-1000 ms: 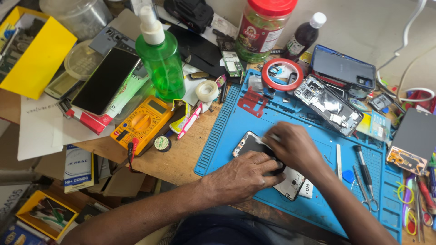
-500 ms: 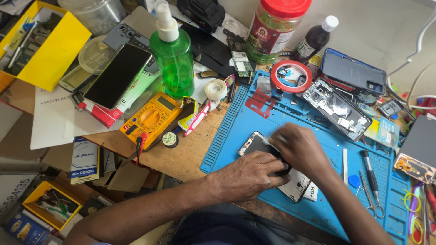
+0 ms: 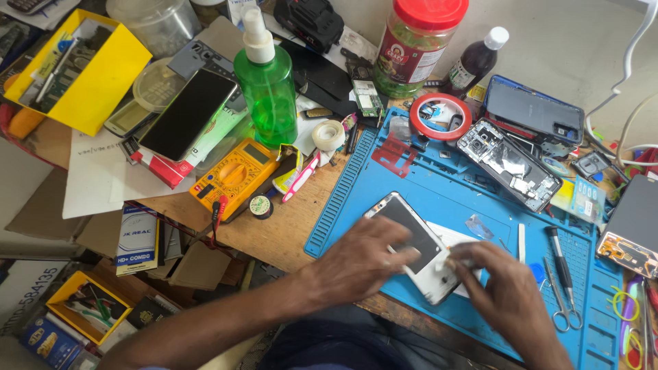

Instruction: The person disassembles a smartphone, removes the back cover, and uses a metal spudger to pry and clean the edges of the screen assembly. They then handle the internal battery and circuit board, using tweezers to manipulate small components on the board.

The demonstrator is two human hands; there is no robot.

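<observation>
A white-framed phone (image 3: 411, 240) lies face down on the blue repair mat (image 3: 445, 185), its dark inner back exposed. My left hand (image 3: 363, 264) rests flat on the phone's near left part, fingers pressing it down. My right hand (image 3: 504, 294) sits at the phone's lower right corner, fingertips pinched against its edge; whether a small tool is in them is hidden. A white sheet (image 3: 459, 236) lies under the phone.
An opened phone (image 3: 508, 163), a dark phone back (image 3: 534, 109), a red tape ring (image 3: 440, 115), screwdriver (image 3: 561, 257) and scissors (image 3: 562, 301) lie on the mat. A green spray bottle (image 3: 266, 85), yellow multimeter (image 3: 236, 175), jar (image 3: 415, 44) and yellow box (image 3: 82, 65) crowd the table's left and back.
My right hand has slid from the phone's middle down to its lower right corner, uncovering more of the phone. The left hand stays pressed on it.
</observation>
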